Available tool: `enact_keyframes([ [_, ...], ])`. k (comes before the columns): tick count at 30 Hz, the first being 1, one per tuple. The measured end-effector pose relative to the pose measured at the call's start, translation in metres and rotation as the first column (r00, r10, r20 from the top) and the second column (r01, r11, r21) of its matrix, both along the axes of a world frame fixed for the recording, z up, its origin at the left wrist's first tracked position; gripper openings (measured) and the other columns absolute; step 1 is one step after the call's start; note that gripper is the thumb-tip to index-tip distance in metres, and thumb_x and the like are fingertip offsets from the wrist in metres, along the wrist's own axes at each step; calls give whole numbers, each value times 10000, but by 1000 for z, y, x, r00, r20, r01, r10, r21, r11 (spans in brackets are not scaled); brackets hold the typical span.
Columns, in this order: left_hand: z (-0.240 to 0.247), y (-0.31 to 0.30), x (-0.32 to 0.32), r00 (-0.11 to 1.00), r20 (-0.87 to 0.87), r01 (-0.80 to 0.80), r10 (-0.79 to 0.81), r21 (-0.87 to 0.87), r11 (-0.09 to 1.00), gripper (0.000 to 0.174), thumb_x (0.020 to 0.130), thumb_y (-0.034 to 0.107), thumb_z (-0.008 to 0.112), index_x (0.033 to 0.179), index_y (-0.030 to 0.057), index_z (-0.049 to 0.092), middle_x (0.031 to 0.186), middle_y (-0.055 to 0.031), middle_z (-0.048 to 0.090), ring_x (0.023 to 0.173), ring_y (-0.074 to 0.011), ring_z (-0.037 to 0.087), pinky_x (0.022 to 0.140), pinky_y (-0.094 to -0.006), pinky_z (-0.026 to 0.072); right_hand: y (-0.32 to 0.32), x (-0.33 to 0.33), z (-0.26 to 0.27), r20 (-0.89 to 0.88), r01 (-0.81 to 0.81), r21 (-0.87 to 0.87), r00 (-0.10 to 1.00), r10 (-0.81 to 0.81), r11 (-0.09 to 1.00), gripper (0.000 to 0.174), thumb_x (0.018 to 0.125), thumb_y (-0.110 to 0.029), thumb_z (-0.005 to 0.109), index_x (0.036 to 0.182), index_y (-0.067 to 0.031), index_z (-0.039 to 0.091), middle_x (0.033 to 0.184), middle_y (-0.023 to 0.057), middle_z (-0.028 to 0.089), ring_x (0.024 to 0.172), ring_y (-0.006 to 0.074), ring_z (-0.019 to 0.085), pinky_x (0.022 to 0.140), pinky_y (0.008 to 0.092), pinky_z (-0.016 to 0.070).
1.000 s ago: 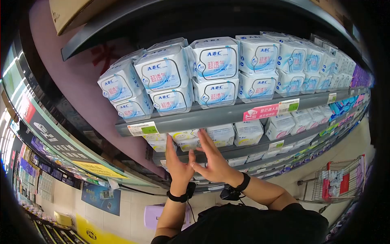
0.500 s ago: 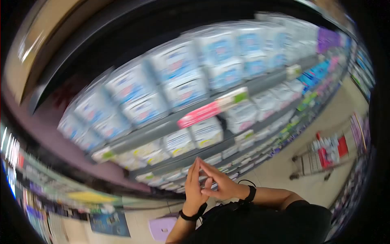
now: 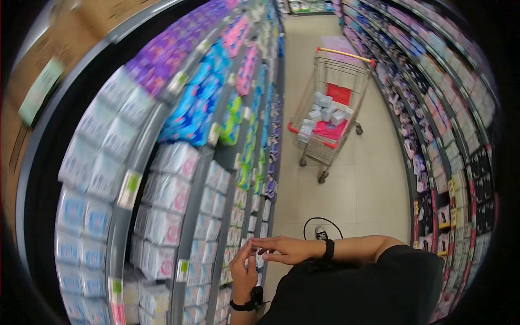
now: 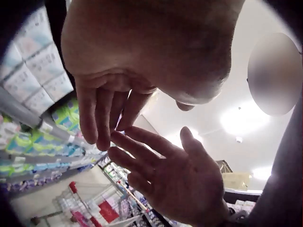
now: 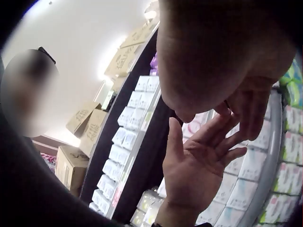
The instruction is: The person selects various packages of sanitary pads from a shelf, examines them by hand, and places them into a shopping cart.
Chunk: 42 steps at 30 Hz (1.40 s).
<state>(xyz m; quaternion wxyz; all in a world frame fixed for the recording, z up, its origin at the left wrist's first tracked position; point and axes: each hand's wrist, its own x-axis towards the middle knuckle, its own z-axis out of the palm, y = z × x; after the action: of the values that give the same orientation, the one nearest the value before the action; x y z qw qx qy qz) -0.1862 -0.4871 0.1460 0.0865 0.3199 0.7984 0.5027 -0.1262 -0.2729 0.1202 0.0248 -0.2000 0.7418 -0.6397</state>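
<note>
In front of the body, my left hand (image 3: 244, 275) points up along the shelf side. My right hand (image 3: 290, 250) reaches across to it, and the fingertips of the two come together. Both hands have fairly straight fingers and hold nothing. The left wrist view shows the right hand's palm (image 4: 184, 187) with fingers spread against the left fingers. Seen from the right wrist, the left palm (image 5: 196, 172) faces up with its fingers at the right hand's. Nearest to them are white packs (image 3: 203, 252) lined up on the shelves at left.
A shopping cart (image 3: 346, 56) stands ahead in the aisle, carrying white packs (image 3: 325, 111). Stocked shelves (image 3: 439, 114) run along the right side. Cardboard boxes (image 5: 71, 165) sit high on the shelf top. A black cable (image 3: 322, 218) loops near a shoe (image 3: 321, 233).
The head view has swung right from the shelf front to the aisle, bringing the cart ahead. The hands have drawn back from the shelf packs, and their fingertips have come together.
</note>
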Motion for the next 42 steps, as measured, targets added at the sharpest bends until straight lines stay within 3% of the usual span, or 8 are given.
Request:
enact_keyframes([
  [2,-8,44,-10,993,61,100,-101,20,995,533,1075,360,567,1407,-54,616,1347,-271,674,1102,-354,741,947,-404,574,43,10,5,169,39,-137,985,-16,990,621,1101,-332,540,1576,40,393,1639,295,371,1471,433,447,1207,462,383],
  [3,-14,66,-14,987,42,156,-157,11,988,576,1065,397,586,1419,-57,604,1351,-265,674,1122,-356,731,945,-395,572,64,14,-4,27,117,-25,993,-116,993,614,1096,-329,552,1567,38,409,1631,295,385,1460,437,462,1194,467,404],
  [14,-12,299,-41,802,42,596,-595,-14,803,697,986,381,715,1500,-48,523,1471,-271,592,1168,-356,717,934,-409,588,271,60,15,42,454,94,887,-460,886,515,1054,-219,600,1521,-18,518,1577,253,496,1398,414,550,1160,447,441],
  [24,-35,424,-104,649,185,736,-738,91,671,632,999,285,692,1487,-77,519,1479,-274,585,1124,-342,730,912,-396,589,328,35,-10,184,618,19,771,-610,786,820,1023,-211,673,1688,-92,208,1754,182,182,1555,350,349,1147,479,469],
  [30,-76,523,-182,499,378,816,-780,100,570,484,1032,216,637,1451,-21,588,1302,-231,712,1074,-269,739,886,-365,584,371,-22,-41,262,768,-23,622,-738,640,839,1000,-189,720,1679,-86,237,1766,169,120,1554,348,344,1123,476,503],
  [36,-203,662,-279,477,480,795,-736,121,594,422,1001,231,680,1374,34,660,1181,-180,758,1036,-253,741,886,-372,578,433,-98,-58,419,818,170,444,-792,549,668,1021,-217,697,1602,-51,413,1641,220,418,1449,342,503,1108,447,514],
  [37,-241,684,-299,547,461,784,-698,8,620,447,980,261,704,1368,42,664,1194,-186,751,1073,-284,729,927,-402,565,438,-109,-62,363,792,268,444,-819,549,656,1034,-287,677,1590,-44,427,1525,242,552,1381,354,572,1114,437,504],
  [42,-344,758,-372,695,473,717,-542,-519,466,590,929,353,741,1440,86,617,1542,-278,496,1404,-444,491,1115,-527,450,477,-145,-49,458,739,347,404,-792,578,606,1052,-367,627,1537,-30,494,1452,243,608,1322,378,608,1116,444,485],
])
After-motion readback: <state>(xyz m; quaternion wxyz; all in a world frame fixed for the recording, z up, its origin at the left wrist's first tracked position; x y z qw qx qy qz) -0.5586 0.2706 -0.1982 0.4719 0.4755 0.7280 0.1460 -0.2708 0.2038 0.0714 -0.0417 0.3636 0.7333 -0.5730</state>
